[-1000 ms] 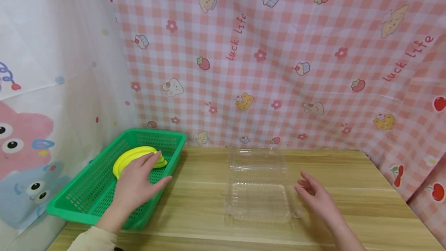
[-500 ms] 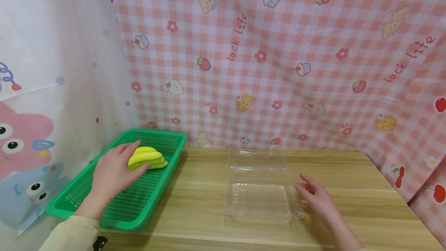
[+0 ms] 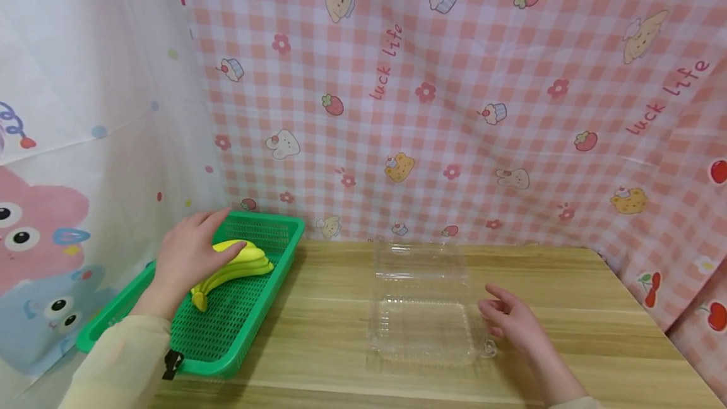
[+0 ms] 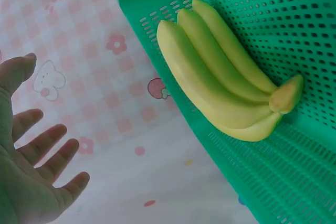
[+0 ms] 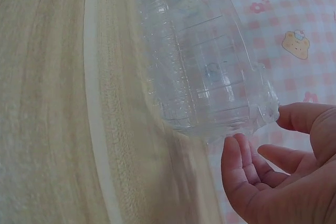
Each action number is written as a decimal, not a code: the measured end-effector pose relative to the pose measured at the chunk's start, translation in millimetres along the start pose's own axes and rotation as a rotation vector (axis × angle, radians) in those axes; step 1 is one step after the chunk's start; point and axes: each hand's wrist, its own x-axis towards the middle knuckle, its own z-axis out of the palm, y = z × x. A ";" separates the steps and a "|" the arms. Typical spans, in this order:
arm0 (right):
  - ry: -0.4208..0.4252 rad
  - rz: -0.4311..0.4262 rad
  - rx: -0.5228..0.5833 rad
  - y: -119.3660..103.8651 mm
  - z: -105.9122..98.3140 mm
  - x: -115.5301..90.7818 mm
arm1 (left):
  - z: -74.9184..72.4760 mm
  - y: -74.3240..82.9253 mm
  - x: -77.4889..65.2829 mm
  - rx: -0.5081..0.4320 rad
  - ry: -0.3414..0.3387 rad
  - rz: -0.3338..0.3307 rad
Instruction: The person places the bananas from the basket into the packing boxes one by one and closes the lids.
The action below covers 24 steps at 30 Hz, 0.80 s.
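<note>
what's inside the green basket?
A bunch of yellow bananas, unobstructed in the left wrist view. In the head view, the left hand and sleeve hide part of the green basket; its floor beneath the bunch is covered too.

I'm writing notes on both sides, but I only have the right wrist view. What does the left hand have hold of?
Observer: Nothing; the left wrist view shows the left hand spread, apart from any object.
Operator: What lies nearest to it?
Observer: A bunch of yellow bananas in a green basket.
Operator: Is the clear container open?
Observer: Yes, the head view shows its lid folded back on the far side.
</note>
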 end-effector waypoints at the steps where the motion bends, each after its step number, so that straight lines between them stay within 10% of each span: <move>1: -0.003 -0.003 0.002 0.4 0.2 0.3 | 1.5 -0.3 2.7 0.000 0.003 0.005; 24: -0.003 -0.006 -0.025 5.4 1.5 3.6 | 46.4 -33.5 22.9 -0.030 -0.065 -0.017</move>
